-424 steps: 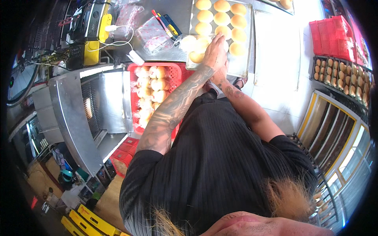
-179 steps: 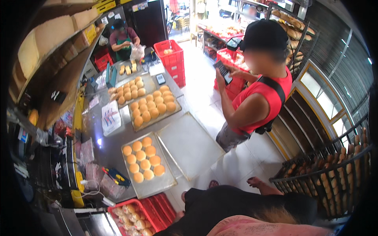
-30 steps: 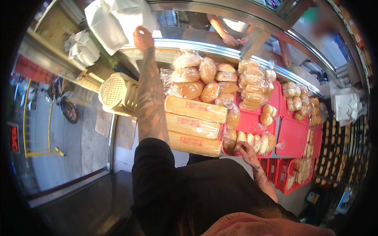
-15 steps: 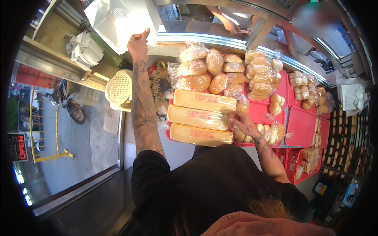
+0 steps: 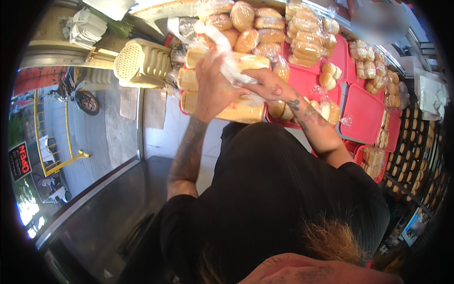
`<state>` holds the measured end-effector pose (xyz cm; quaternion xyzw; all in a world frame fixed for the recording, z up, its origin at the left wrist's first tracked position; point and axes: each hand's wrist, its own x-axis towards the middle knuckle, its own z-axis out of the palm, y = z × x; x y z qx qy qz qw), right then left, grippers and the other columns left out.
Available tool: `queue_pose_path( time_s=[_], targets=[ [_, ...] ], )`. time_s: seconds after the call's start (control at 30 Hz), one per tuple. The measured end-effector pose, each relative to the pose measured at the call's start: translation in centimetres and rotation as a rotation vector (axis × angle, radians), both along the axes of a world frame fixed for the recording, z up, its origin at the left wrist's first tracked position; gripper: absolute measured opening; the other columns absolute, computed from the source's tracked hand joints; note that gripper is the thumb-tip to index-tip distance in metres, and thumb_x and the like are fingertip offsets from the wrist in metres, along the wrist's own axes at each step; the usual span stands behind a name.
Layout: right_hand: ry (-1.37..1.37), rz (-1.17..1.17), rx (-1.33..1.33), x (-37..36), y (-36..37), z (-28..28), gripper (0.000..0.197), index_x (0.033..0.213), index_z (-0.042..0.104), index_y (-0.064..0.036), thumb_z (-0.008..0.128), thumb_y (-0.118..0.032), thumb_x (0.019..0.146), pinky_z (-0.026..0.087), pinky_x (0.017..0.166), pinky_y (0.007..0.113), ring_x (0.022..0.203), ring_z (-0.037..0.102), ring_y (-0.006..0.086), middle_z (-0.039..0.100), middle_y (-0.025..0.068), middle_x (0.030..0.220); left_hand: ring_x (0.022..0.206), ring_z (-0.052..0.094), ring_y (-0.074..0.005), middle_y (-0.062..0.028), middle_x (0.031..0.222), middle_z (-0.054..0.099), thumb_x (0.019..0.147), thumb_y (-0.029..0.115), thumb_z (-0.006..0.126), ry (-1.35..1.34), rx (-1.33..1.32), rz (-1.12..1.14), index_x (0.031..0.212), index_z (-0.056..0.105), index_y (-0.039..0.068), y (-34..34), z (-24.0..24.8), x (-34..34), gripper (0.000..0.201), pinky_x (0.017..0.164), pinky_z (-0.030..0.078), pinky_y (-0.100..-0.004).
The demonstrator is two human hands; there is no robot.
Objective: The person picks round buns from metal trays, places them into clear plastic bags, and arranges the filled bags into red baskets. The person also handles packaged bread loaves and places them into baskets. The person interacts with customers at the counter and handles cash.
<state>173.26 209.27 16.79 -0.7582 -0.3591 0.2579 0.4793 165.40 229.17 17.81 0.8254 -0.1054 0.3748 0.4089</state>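
My left hand [image 5: 213, 90] is closed on a crumpled white plastic bag [image 5: 226, 49] above the long wrapped loaves. Facing it, my right hand [image 5: 265, 85] pinches the same bag between thumb and fingers. Part of the bag hangs between the two hands, and a strip of it reaches up past my left fingers. Beneath both hands lie long wrapped loaves [image 5: 242, 111], partly covered by them. Clear bags of round bread [image 5: 243, 16] are heaped just beyond.
Bagged rolls [image 5: 309, 35] sit farther right on red trays [image 5: 362, 113]. Stacked cream plastic stools [image 5: 153, 64] stand on the left, below white paper bags [image 5: 87, 28]. A dark rack of small breads [image 5: 410, 156] is at the far right, near hanging white bags [image 5: 430, 90].
My left hand has come down from the white bags at the upper left and now holds one over the loaves. My right hand has moved off the loaves to grip that bag too.
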Motion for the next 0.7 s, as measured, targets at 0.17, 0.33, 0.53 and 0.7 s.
queue_pose_path(
  time_s=[0.17,0.33,0.53,0.7],
  targets=[
    [0.086,-0.014,-0.014,-1.4,-12.3,-2.0,0.024,0.119,0.072,-0.0028,0.068,-0.017,0.100,0.055,0.080,0.033,0.086,0.069,0.0177,0.075,0.0091,0.094,0.094,0.069,-0.0337,-0.0122,0.092,0.072,0.089,0.039,0.078,0.670,0.427,-0.446,0.103,0.076,0.009,-1.9,-1.1,-1.6,0.033,0.107,0.045,-0.0464],
    [0.460,-0.440,0.193,-1.7,-24.0,-4.2,0.025,0.118,0.073,-0.0037,0.069,-0.022,0.102,0.054,0.085,0.029,0.093,0.068,0.0115,0.074,0.0017,0.100,0.112,0.066,-0.0268,-0.0109,0.109,0.074,0.099,0.042,0.071,1.251,-0.015,-0.224,0.121,0.072,0.006,-3.7,0.0,-4.6,0.042,0.100,0.049,-0.0430],
    [0.659,-0.671,0.264,-2.7,-27.8,-6.5,0.033,0.124,0.070,-0.0017,0.068,-0.029,0.105,0.050,0.087,0.025,0.096,0.064,0.0066,0.073,-0.0004,0.106,0.121,0.061,-0.0231,-0.0088,0.135,0.064,0.098,0.046,0.073,0.708,-1.580,-0.692,0.146,0.052,0.002,-11.3,-6.5,-7.2,0.069,0.105,0.049,-0.0422],
    [0.498,-0.716,0.135,-2.1,-29.0,-6.1,0.035,0.122,0.071,-0.0008,0.068,-0.030,0.104,0.051,0.084,0.025,0.090,0.063,0.0060,0.073,-0.0004,0.101,0.114,0.067,-0.0168,-0.0046,0.124,0.072,0.102,0.026,0.072,1.129,-0.888,-0.325,0.139,0.062,0.003,-14.6,-7.5,-9.2,0.044,0.102,0.050,-0.0354]
  ],
)
